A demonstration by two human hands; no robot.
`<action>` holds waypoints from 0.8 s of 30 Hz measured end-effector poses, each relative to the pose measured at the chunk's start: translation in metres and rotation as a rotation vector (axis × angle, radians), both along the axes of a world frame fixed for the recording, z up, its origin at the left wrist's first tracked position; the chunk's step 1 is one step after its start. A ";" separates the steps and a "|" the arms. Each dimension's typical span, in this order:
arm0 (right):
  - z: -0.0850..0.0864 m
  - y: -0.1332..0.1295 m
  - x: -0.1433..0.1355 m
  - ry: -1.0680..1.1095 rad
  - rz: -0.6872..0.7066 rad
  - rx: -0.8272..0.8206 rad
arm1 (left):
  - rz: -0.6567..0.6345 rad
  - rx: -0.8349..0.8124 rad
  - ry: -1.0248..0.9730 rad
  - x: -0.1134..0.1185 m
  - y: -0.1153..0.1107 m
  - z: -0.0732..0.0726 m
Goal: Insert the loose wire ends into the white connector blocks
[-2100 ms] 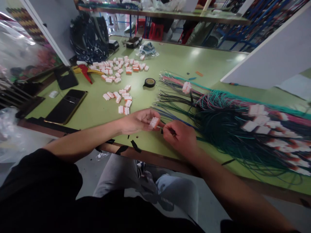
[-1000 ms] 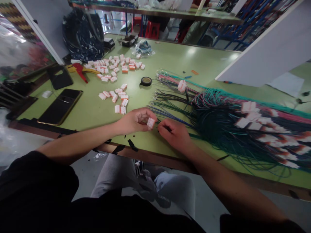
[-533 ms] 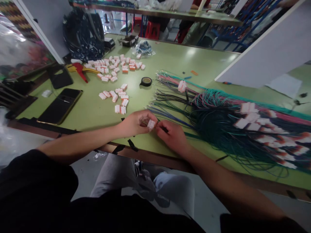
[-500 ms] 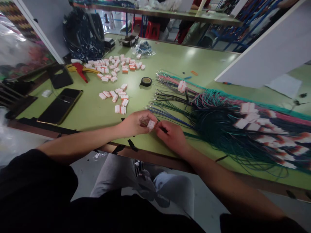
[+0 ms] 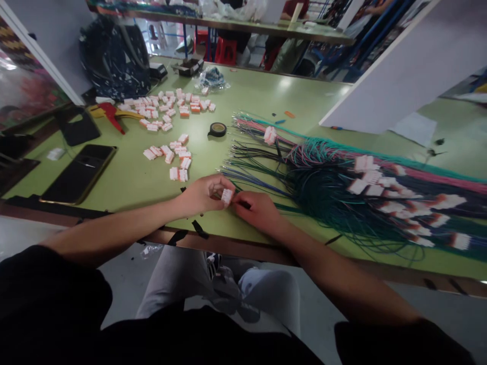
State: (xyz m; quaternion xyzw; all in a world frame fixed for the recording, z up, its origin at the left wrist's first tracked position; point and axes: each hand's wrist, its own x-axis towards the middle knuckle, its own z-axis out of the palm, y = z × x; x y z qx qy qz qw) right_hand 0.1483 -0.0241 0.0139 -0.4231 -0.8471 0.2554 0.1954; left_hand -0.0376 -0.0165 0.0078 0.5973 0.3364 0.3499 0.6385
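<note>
Near the front edge of the table, my left hand (image 5: 201, 195) is closed on a small white plug connector (image 5: 227, 196), pinched between thumb and fingers. My right hand (image 5: 256, 208) meets it from the right, its fingertips pinched together on a thin wire at the connector's side; the wire itself is mostly hidden by the fingers. Dark green wires (image 5: 294, 209) run out from behind my right hand toward a big wire bundle (image 5: 319, 185). Stripped ends of blue, green, black and pink wires lie fanned out just beyond both hands.
Loose white-and-orange connectors (image 5: 178, 147) lie in groups at the left. A tape roll (image 5: 218, 130), a phone (image 5: 79, 172) and a red-and-yellow hand tool (image 5: 112, 116) sit around them. Wired connectors (image 5: 375, 177) rest on the bundle. A white panel (image 5: 384, 76) stands at the right.
The view has turned slightly right, so everything appears shifted left. Both hands keep the same hold, with the connector still at the right fingertips.
</note>
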 end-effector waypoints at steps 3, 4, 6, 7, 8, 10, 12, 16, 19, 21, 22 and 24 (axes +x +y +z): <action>0.009 0.011 0.015 -0.086 0.009 -0.001 | -0.092 -0.014 0.051 -0.001 -0.001 0.003; 0.012 0.015 0.020 -0.140 -0.063 0.044 | -0.138 -0.023 0.069 -0.001 -0.001 0.004; 0.015 0.021 0.030 -0.304 -0.265 0.176 | -0.244 -0.053 0.091 -0.002 -0.002 0.006; 0.014 0.024 0.032 -0.400 -0.342 0.231 | -0.296 -0.070 0.097 -0.002 -0.003 0.007; 0.013 0.025 0.033 -0.490 -0.384 0.267 | -0.342 -0.086 0.103 -0.003 -0.003 0.008; 0.009 0.027 0.033 -0.606 -0.396 0.294 | -0.407 -0.110 0.111 -0.003 -0.004 0.009; 0.006 0.027 0.032 -0.608 -0.399 0.300 | -0.431 -0.122 0.117 -0.004 -0.003 0.010; 0.007 0.032 0.039 -0.408 -0.408 0.295 | -0.449 -0.135 0.091 -0.004 -0.001 0.009; 0.010 0.035 0.045 -0.254 -0.465 0.261 | -0.432 -0.165 0.057 -0.004 -0.001 0.005; 0.012 0.034 0.043 -0.158 -0.514 0.234 | -0.378 -0.189 0.043 -0.004 0.000 0.003; 0.013 0.033 0.040 -0.095 -0.514 0.222 | -0.342 -0.203 0.036 -0.004 0.000 0.002; 0.016 0.028 0.031 0.053 -0.431 0.191 | -0.264 -0.247 0.011 -0.005 0.002 0.001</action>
